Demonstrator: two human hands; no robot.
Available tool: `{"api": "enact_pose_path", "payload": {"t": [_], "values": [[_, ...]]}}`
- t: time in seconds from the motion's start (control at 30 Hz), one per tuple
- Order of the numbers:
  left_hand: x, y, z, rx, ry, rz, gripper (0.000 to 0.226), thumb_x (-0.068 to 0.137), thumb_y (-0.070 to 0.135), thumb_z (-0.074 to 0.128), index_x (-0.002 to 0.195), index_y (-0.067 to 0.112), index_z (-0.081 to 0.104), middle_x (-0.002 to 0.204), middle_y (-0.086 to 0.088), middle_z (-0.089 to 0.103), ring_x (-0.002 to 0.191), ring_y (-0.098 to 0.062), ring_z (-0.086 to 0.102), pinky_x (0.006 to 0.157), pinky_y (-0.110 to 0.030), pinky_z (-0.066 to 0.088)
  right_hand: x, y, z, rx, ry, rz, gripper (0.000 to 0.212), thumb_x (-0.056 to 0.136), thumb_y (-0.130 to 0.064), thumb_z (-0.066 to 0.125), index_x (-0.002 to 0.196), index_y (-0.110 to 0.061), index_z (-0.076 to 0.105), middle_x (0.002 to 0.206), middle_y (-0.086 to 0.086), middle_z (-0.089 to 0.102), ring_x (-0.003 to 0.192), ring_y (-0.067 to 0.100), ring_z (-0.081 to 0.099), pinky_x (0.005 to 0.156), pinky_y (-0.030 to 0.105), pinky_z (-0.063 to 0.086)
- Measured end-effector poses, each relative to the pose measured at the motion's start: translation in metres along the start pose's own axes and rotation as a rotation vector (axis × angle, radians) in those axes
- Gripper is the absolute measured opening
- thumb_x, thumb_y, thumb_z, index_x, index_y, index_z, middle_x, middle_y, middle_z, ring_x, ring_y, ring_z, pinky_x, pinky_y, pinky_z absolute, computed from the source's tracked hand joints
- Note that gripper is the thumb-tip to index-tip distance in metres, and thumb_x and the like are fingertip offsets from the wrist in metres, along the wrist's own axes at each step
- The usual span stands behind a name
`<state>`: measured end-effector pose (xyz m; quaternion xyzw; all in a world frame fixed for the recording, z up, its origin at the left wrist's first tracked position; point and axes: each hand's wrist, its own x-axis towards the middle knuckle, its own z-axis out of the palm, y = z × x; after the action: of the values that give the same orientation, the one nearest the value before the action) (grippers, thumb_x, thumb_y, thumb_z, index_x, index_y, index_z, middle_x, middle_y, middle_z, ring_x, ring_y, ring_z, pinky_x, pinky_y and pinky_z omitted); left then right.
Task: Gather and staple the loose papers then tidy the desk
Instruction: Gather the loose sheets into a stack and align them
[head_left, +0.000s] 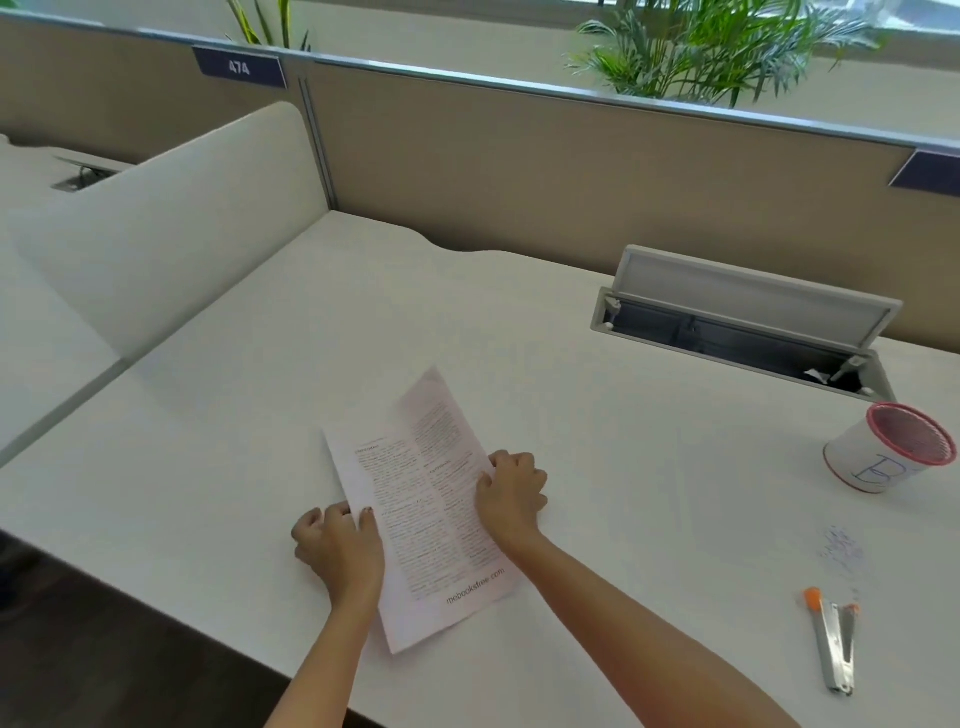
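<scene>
A stack of printed papers (423, 509) lies on the white desk (649, 467), in the middle, turned at an angle. My left hand (337, 545) grips the stack's left edge with curled fingers. My right hand (511, 493) holds the right edge, fingers closed on it. The top sheet bends upward along its far half. A silver stapler with orange ends (831, 639) lies open on the desk at the right, apart from both hands.
A white mesh cup with a red rim (891, 454) stands at the far right. Behind it an open cable hatch (748, 322) is set in the desk. A small scatter of staples (841, 548) lies near the stapler. Partition walls stand at the left and back.
</scene>
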<state>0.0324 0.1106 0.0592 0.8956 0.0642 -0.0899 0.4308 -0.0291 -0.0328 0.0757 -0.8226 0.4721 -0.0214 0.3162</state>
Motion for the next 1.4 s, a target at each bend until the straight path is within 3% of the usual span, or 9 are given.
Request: {"api": "enact_pose_path", "payload": {"t": [0.13, 0.37, 0.57, 0.7, 0.83, 0.9, 1.07, 1.2, 1.4], "values": [[-0.001, 0.004, 0.001, 0.091, -0.061, 0.006, 0.051, 0.089, 0.019, 0.065, 0.129, -0.005, 0.045, 0.136, -0.025, 0.036, 0.12, -0.045, 0.038, 0.097, -0.052, 0.042, -0.002, -0.009, 0.006, 0.024, -0.042, 0.015, 0.03, 0.095, -0.013, 0.043, 0.125, -0.011, 0.046, 0.131, 0.009, 0.039, 0.116, 0.029, 0.041, 0.09, 0.038, 0.043], [-0.003, 0.014, 0.007, 0.108, -0.083, -0.037, 0.069, 0.089, 0.019, 0.065, 0.141, -0.002, 0.025, 0.136, -0.029, 0.033, 0.117, -0.047, 0.042, 0.097, -0.053, 0.042, -0.004, -0.008, -0.002, 0.197, -0.038, 0.064, 0.027, 0.09, -0.011, 0.047, 0.116, -0.005, 0.049, 0.119, 0.01, 0.056, 0.106, 0.027, 0.057, 0.086, 0.035, 0.048], [-0.004, 0.015, 0.01, 0.223, -0.064, -0.03, 0.068, 0.087, 0.022, 0.066, 0.138, -0.001, 0.029, 0.133, -0.033, 0.038, 0.122, -0.047, 0.034, 0.1, -0.051, 0.032, -0.005, 0.0, -0.007, 0.338, -0.116, 0.231, 0.03, 0.086, -0.017, 0.054, 0.114, -0.007, 0.051, 0.112, 0.008, 0.061, 0.092, 0.024, 0.06, 0.069, 0.028, 0.043], [-0.006, 0.023, 0.013, 0.15, -0.089, -0.039, 0.074, 0.085, 0.017, 0.068, 0.139, 0.003, 0.021, 0.133, -0.03, 0.032, 0.118, -0.049, 0.038, 0.095, -0.054, 0.038, -0.006, 0.006, -0.007, 0.466, -0.139, 0.272, 0.008, 0.079, -0.016, 0.056, 0.075, -0.009, 0.055, 0.076, 0.0, 0.06, 0.062, 0.017, 0.055, 0.052, 0.02, 0.042], [-0.003, 0.02, 0.013, 0.058, -0.163, -0.123, 0.072, 0.089, 0.015, 0.063, 0.142, -0.002, 0.016, 0.134, -0.032, 0.034, 0.116, -0.051, 0.046, 0.092, -0.052, 0.043, -0.009, 0.012, -0.006, 0.522, -0.209, 0.26, 0.035, 0.075, -0.021, 0.058, 0.106, -0.007, 0.063, 0.103, 0.005, 0.068, 0.09, 0.023, 0.067, 0.078, 0.034, 0.058], [-0.001, 0.014, 0.014, 0.037, -0.183, -0.102, 0.061, 0.093, 0.014, 0.056, 0.141, -0.005, 0.023, 0.134, -0.03, 0.043, 0.115, -0.047, 0.051, 0.093, -0.05, 0.046, -0.013, 0.019, -0.008, 0.495, -0.161, 0.178, 0.022, 0.085, -0.019, 0.056, 0.103, -0.009, 0.063, 0.102, 0.004, 0.068, 0.091, 0.021, 0.065, 0.082, 0.035, 0.056], [-0.012, 0.024, 0.01, -0.147, -0.164, 0.083, 0.03, 0.097, 0.013, 0.048, 0.126, 0.009, 0.048, 0.117, -0.012, 0.061, 0.103, -0.032, 0.059, 0.085, -0.04, 0.048, -0.03, 0.028, -0.028, 0.542, 0.098, -0.091, 0.006, 0.095, -0.018, 0.052, 0.096, -0.014, 0.056, 0.089, -0.009, 0.061, 0.074, -0.004, 0.055, 0.056, 0.005, 0.042], [-0.027, 0.056, 0.0, -0.383, -0.103, 0.347, 0.012, 0.101, 0.025, 0.042, 0.11, 0.019, 0.048, 0.101, -0.002, 0.062, 0.09, -0.023, 0.061, 0.067, -0.031, 0.047, -0.041, 0.023, -0.052, 0.715, 0.331, -0.249, 0.008, 0.095, -0.022, 0.055, 0.092, -0.015, 0.055, 0.081, -0.01, 0.063, 0.071, 0.001, 0.06, 0.059, 0.01, 0.047], [-0.036, 0.08, -0.002, -0.542, -0.016, 0.555, 0.018, 0.101, 0.03, 0.04, 0.111, 0.014, 0.041, 0.095, -0.009, 0.057, 0.081, -0.022, 0.058, 0.07, -0.033, 0.049, -0.049, 0.018, -0.078, 0.923, 0.491, -0.309, 0.013, 0.094, -0.026, 0.057, 0.092, -0.014, 0.051, 0.084, -0.004, 0.061, 0.074, 0.005, 0.059, 0.063, 0.016, 0.05]]}}
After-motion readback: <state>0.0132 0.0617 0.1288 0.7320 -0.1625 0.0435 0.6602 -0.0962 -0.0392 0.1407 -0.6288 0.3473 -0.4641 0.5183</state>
